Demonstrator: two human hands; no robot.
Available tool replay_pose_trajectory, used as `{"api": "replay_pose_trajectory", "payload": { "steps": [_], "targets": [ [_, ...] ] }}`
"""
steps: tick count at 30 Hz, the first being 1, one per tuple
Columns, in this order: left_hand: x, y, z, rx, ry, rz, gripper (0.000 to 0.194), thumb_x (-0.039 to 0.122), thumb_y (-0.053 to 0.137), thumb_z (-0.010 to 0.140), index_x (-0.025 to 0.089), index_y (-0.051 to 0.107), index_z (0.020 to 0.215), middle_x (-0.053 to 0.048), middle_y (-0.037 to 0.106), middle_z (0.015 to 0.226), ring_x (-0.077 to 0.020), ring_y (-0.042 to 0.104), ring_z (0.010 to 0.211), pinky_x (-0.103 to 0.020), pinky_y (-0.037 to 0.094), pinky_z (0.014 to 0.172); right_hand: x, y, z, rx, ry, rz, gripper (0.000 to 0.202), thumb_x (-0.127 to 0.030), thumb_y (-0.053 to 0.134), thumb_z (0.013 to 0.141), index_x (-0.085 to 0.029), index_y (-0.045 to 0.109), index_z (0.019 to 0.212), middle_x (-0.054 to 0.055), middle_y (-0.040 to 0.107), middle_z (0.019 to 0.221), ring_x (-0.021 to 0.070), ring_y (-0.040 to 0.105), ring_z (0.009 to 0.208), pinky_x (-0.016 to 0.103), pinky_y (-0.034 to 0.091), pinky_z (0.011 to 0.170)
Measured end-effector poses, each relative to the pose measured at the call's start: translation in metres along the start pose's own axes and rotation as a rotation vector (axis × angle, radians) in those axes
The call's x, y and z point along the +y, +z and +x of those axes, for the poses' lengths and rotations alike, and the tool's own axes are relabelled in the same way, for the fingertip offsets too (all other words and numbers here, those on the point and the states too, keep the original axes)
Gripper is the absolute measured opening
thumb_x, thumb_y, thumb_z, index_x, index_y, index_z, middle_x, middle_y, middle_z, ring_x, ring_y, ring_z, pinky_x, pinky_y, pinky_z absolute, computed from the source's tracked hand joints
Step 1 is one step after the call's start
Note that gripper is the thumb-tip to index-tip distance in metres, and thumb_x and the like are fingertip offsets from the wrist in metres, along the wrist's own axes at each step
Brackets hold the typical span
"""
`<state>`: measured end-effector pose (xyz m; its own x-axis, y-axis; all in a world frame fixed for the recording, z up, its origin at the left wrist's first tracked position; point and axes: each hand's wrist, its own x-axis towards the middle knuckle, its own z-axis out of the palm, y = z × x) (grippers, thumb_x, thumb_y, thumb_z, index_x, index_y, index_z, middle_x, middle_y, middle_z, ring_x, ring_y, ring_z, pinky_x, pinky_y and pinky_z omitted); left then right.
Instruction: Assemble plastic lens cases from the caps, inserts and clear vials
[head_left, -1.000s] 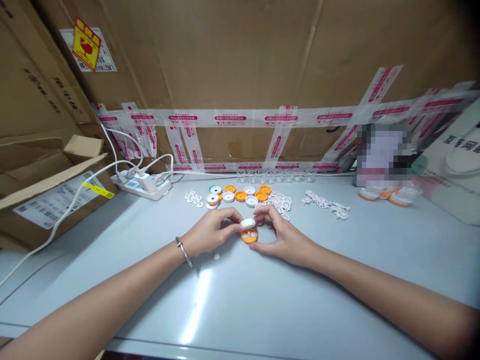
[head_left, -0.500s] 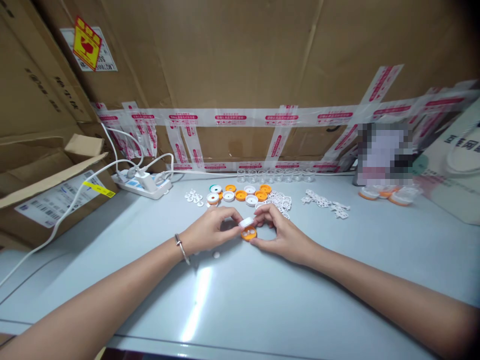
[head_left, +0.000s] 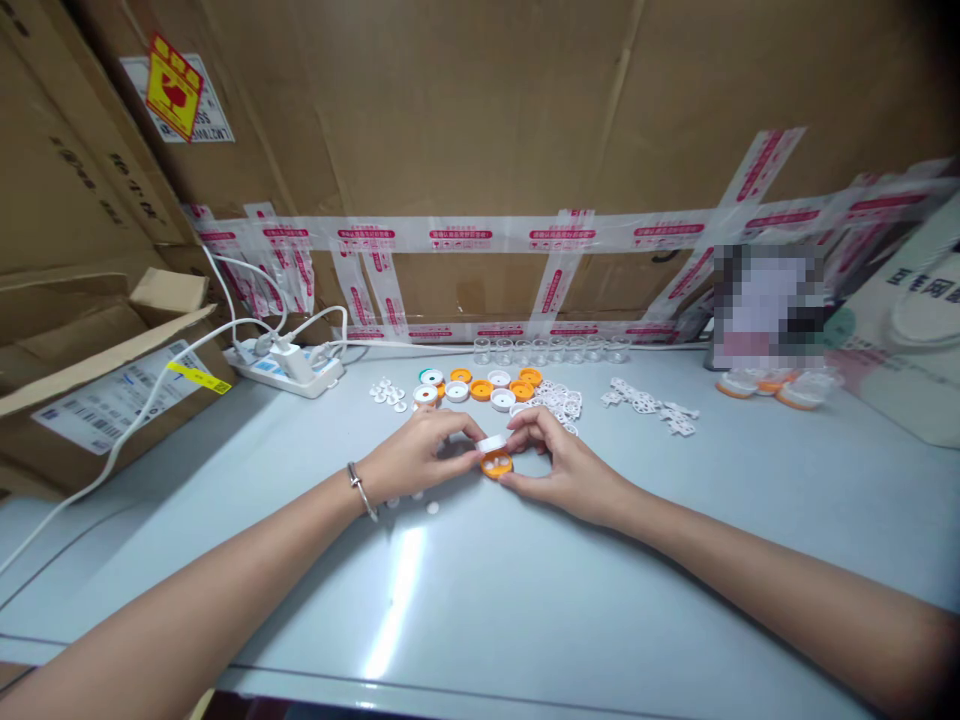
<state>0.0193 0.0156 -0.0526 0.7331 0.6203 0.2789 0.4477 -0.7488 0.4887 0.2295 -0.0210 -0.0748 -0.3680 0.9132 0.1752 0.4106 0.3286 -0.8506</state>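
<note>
My left hand [head_left: 431, 450] pinches the left side of a white round cap [head_left: 492, 443] between thumb and fingers. Just below and in front of it, an orange round cap [head_left: 496, 465] faces up with small pale pieces inside. The thumb of my right hand [head_left: 566, 465] presses on the orange cap's lower right edge, while its curled fingers reach the right side of the white cap. The two caps overlap in view; whether they touch is hard to make out. A few small white discs [head_left: 433, 508] lie on the table by my left wrist.
Behind my hands are several orange and white round caps [head_left: 481, 390], small white pieces [head_left: 387, 392], flat white cut-outs [head_left: 561, 402] and a row of clear cups [head_left: 555, 350]. A power strip [head_left: 300, 375] and an open carton [head_left: 112, 390] stand at left; capped containers [head_left: 806, 388] at right.
Both hands keep nearly the same position and grasp. The white and orange caps have barely moved between my fingers.
</note>
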Motion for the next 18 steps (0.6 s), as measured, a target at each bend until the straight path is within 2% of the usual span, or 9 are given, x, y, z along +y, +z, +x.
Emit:
{"api": "replay_pose_trajectory", "payload": {
  "steps": [7,14,18],
  "targets": [
    [-0.0015,0.0009,-0.0008,-0.018,0.042,0.019,0.015,0.028,0.051,0.085,0.021,0.060,0.094,-0.001,0.067,0.094,-0.0139,0.059,0.089,-0.029,0.035,0.087,-0.0016,-0.0008,0.0006,-0.004,-0.023,-0.054,0.039,-0.027,0.064,0.070,-0.023,0.038,0.099,0.003,0.056,0.090,0.0173,0.057,0.088,0.034,0.045,0.082],
    [-0.0025,-0.0003,-0.0002,-0.024,0.044,0.000,0.016,0.030,0.050,0.086,0.021,0.059,0.095,-0.001,0.067,0.095,-0.0138,0.059,0.089,-0.028,0.036,0.085,-0.0028,-0.0023,-0.0002,-0.012,-0.006,-0.046,0.039,-0.027,0.065,0.070,-0.023,0.038,0.099,0.002,0.057,0.089,0.0175,0.058,0.087,0.034,0.044,0.082],
    [-0.0014,-0.0009,-0.0001,-0.045,0.086,0.065,0.015,0.027,0.050,0.086,0.021,0.059,0.096,-0.001,0.067,0.096,-0.0138,0.059,0.091,-0.028,0.033,0.087,-0.0026,-0.0023,-0.0006,-0.007,-0.015,-0.049,0.039,-0.027,0.065,0.070,-0.023,0.039,0.099,0.001,0.056,0.088,0.0168,0.058,0.086,0.033,0.045,0.080]
  ]
}}
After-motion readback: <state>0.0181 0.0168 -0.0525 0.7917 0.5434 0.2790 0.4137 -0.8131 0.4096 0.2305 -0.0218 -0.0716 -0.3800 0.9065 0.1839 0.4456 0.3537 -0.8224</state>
